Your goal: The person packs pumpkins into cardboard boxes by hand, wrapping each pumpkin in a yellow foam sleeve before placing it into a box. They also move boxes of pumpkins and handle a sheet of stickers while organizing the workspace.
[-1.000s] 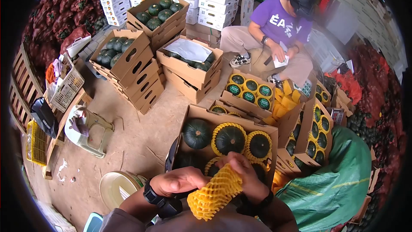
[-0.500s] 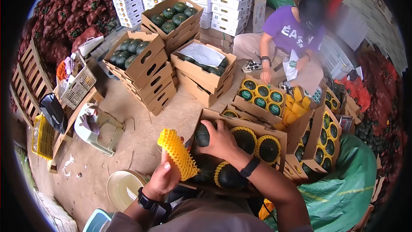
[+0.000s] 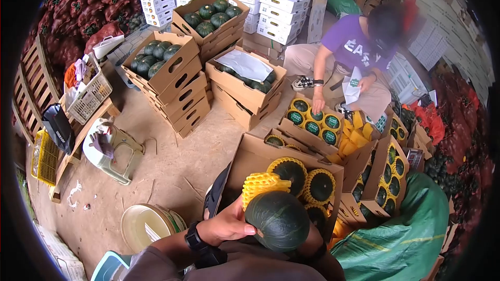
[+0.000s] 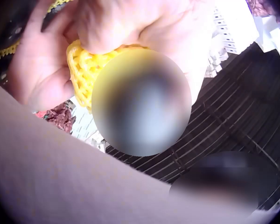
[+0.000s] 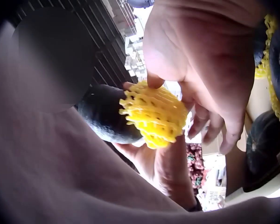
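Observation:
Over the near carton (image 3: 249, 151), a dark green pumpkin (image 3: 278, 221) is lifted up in the head view. My left hand (image 3: 226, 225) grips it, thumb on its near side. A yellow foam net (image 3: 260, 184) lies against the pumpkin's far side. In the right wrist view my right hand (image 5: 205, 60) has its thumb on the net (image 5: 154, 114), fingers bent beyond it; the pumpkin (image 5: 107, 114) touches the net's other end. The head view mostly hides the right hand. A blurred disc covers part of the left wrist view, beside the left hand (image 4: 130, 23).
Netted pumpkins (image 3: 319, 186) sit in the near carton. Beyond it a person in a purple shirt (image 3: 357, 41) reaches into another carton (image 3: 307, 138). Stacked cartons (image 3: 174, 91) stand farther back, a bucket (image 3: 140, 224) at left, a green sack (image 3: 401, 234) at right.
The pumpkin my right hand gripped inside the carton is up in front of me, with my left hand on it. The net has moved right and meets the pumpkin; my right hand is at the net.

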A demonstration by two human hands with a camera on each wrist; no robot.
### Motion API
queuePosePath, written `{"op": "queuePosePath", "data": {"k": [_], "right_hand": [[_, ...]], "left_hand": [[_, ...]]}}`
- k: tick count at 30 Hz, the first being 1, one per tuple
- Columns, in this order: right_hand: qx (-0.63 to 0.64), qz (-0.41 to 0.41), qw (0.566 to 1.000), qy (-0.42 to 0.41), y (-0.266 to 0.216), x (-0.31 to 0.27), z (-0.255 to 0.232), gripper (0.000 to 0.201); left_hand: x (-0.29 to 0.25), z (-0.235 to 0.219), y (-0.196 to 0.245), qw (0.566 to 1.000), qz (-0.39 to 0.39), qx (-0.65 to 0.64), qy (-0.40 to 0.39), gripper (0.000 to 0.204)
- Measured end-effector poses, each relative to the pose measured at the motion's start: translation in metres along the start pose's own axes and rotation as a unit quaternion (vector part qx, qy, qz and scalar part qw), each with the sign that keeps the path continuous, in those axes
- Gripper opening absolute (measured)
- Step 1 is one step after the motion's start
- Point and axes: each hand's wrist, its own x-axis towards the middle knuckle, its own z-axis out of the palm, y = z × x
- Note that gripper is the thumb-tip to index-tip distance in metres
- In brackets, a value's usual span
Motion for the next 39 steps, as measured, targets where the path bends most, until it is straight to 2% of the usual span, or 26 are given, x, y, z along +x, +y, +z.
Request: {"op": "queuePosePath", "data": {"k": [1, 3, 4, 5, 6, 8, 10, 12, 14, 17, 18, 20, 21, 22, 24, 25, 26, 28, 29, 31, 33, 34, 36, 37, 38, 39], "right_hand": [[0.081, -0.001, 0.997, 0.011, -0.004, 0.000, -0.002, 0.029], [-0.007, -0.171, 0.980, 0.099, 0.023, 0.019, -0.046, 0.017], [-0.050, -0.250, 0.956, 0.142, 0.037, 0.027, -0.064, 0.014], [-0.179, -0.351, 0.894, 0.214, 0.036, 0.032, -0.070, 0.019], [-0.303, -0.441, 0.799, 0.276, 0.032, 0.036, -0.072, 0.026], [-0.425, -0.513, 0.689, 0.287, 0.037, 0.032, -0.080, 0.023], [-0.411, -0.446, 0.752, 0.259, 0.036, 0.031, -0.066, 0.031], [-0.452, -0.379, 0.777, 0.218, 0.014, 0.026, -0.044, 0.036], [-0.352, -0.375, 0.845, 0.145, 0.015, 0.030, -0.032, 0.036], [-0.128, -0.214, 0.964, 0.095, 0.032, 0.042, -0.053, 0.046], [-0.031, -0.163, 0.983, 0.081, 0.033, 0.043, -0.054, 0.049], [-0.292, -0.256, 0.919, 0.068, 0.036, 0.037, -0.044, 0.057], [-0.285, -0.248, 0.923, 0.072, 0.036, 0.035, -0.040, 0.058], [-0.278, -0.240, 0.927, 0.077, 0.036, 0.033, -0.038, 0.059], [-0.087, -0.206, 0.972, 0.069, 0.035, 0.032, -0.035, 0.061], [-0.064, -0.197, 0.977, 0.046, 0.037, 0.033, -0.039, 0.063], [-0.322, -0.234, 0.917, 0.020, 0.033, 0.035, -0.044, 0.067], [-0.584, -0.284, 0.760, 0.039, 0.031, 0.035, -0.038, 0.079], [-0.590, -0.307, 0.746, -0.002, 0.030, 0.036, -0.036, 0.097], [-0.543, -0.286, 0.789, -0.029, 0.034, 0.035, -0.029, 0.109], [-0.478, -0.249, 0.841, -0.050, 0.039, 0.044, -0.048, 0.110], [-0.372, -0.273, 0.884, -0.075, 0.045, 0.052, -0.056, 0.111], [-0.100, -0.259, 0.960, -0.036, 0.052, 0.062, -0.046, 0.110], [-0.083, -0.264, 0.961, 0.005, 0.050, 0.071, -0.038, 0.109], [-0.102, -0.275, 0.956, 0.013, 0.042, 0.080, -0.030, 0.108], [-0.263, -0.308, 0.914, 0.016, 0.045, 0.093, -0.041, 0.104]], "left_hand": [[0.005, 0.010, 0.005, 0.999, 0.002, 0.038, 0.016, 0.096], [0.014, 0.015, 0.007, 0.988, -0.004, 0.145, 0.060, 0.089], [0.016, 0.015, 0.003, 0.971, 0.044, 0.219, 0.085, 0.087], [0.020, 0.016, -0.003, 0.946, 0.092, 0.290, 0.109, 0.086], [0.024, 0.017, -0.007, 0.913, 0.142, 0.360, 0.131, 0.084], [0.030, 0.017, -0.011, 0.900, 0.172, 0.356, 0.182, 0.082], [0.030, 0.015, -0.012, 0.869, 0.201, 0.398, 0.216, 0.082], [0.030, 0.013, -0.009, 0.846, 0.211, 0.440, 0.214, 0.080], [0.029, 0.009, -0.009, 0.803, 0.225, 0.515, 0.198, 0.078], [0.026, 0.003, -0.009, 0.803, 0.212, 0.528, 0.178, 0.072], [0.026, 0.004, -0.008, 0.836, 0.202, 0.469, 0.202, 0.070], [0.028, 0.005, -0.004, 0.887, 0.184, 0.343, 0.248, 0.068], [0.026, 0.001, -0.002, 0.893, 0.149, 0.357, 0.230, 0.067], [0.025, -0.001, -0.002, 0.931, 0.151, 0.263, 0.203, 0.068], [0.022, -0.004, -0.006, 0.976, 0.150, 0.065, 0.146, 0.072], [0.017, -0.005, -0.009, 0.984, 0.106, 0.046, 0.134, 0.077], [0.006, -0.020, -0.013, 0.994, 0.040, -0.021, 0.096, 0.077], [0.005, -0.017, -0.007, 0.994, 0.034, -0.085, 0.052, 0.072], [0.008, -0.015, -0.005, 0.992, 0.025, -0.030, 0.121, 0.068], [0.016, -0.010, -0.006, 0.975, 0.051, 0.055, 0.210, 0.055], [0.014, -0.009, -0.005, 0.925, 0.112, 0.283, 0.228, 0.050], [0.009, -0.009, 0.006, 0.883, 0.117, 0.403, 0.212, 0.048], [0.000, 0.010, 0.046, 0.793, 0.067, 0.553, 0.246, 0.043], [0.000, -0.005, 0.053, 0.607, 0.097, 0.733, 0.292, 0.038], [0.003, -0.007, 0.055, 0.459, 0.062, 0.817, 0.343, 0.035], [0.002, -0.014, 0.057, 0.412, -0.037, 0.848, 0.331, 0.033]]}}
